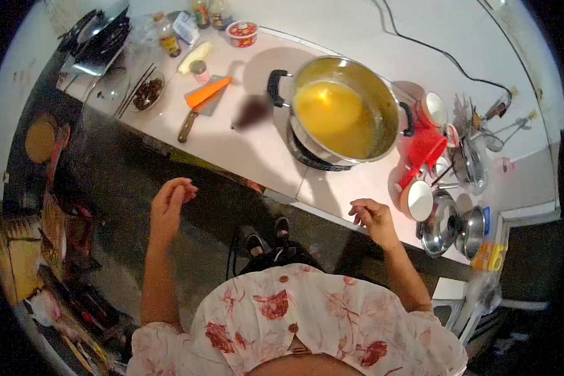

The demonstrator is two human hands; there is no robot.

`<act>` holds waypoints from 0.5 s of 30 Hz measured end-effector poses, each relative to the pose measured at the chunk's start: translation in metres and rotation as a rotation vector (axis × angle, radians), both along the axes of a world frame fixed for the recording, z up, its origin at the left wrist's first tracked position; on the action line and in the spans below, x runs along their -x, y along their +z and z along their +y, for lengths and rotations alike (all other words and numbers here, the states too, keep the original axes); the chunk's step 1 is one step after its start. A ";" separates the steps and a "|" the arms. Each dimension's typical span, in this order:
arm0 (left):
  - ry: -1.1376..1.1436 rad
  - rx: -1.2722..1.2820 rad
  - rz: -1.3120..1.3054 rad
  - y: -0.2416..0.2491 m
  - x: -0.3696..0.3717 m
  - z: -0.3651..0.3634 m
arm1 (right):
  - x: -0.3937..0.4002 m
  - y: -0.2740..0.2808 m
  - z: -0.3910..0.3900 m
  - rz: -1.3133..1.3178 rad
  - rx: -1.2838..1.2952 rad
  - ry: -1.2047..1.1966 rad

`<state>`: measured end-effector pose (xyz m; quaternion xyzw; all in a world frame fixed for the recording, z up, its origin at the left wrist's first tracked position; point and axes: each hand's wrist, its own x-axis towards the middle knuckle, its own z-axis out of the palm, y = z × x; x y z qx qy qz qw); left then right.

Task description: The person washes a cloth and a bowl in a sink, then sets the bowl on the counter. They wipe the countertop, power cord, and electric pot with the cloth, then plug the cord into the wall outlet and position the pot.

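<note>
My left hand (171, 203) hangs in the air in front of the counter edge, fingers loosely bent and holding nothing. Near the counter's front edge on the right is my right hand (373, 220), also empty, its fingers slightly curled and apart. A large steel pot (385, 106) with black handles holds yellowish liquid (332, 109) and stands on a dark round base (316, 156). Left of it, a peeled carrot (208, 93) lies over the blade of a knife with a wooden handle (187, 127). Between knife and pot is a blurred dark shape I cannot make out (254, 113).
At the left are a bowl of dark pieces (148, 94), chopsticks (133, 91), a small jar (199, 71), a bottle (167, 36) and a red-patterned tub (242, 34). A red strainer (425, 149), white-lined cup (416, 200) and steel lid (440, 222) crowd the right.
</note>
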<state>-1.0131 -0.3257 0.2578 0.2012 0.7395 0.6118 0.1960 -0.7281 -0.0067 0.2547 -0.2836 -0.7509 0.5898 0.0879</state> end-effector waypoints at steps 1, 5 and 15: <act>0.013 0.004 -0.006 -0.010 0.008 0.004 | 0.005 -0.007 -0.003 -0.006 0.004 0.013; -0.151 0.121 -0.043 -0.040 0.041 0.035 | 0.020 -0.056 -0.001 -0.023 0.019 -0.026; -0.655 0.434 0.721 -0.086 0.144 0.150 | 0.058 -0.123 -0.013 -0.077 -0.518 -0.214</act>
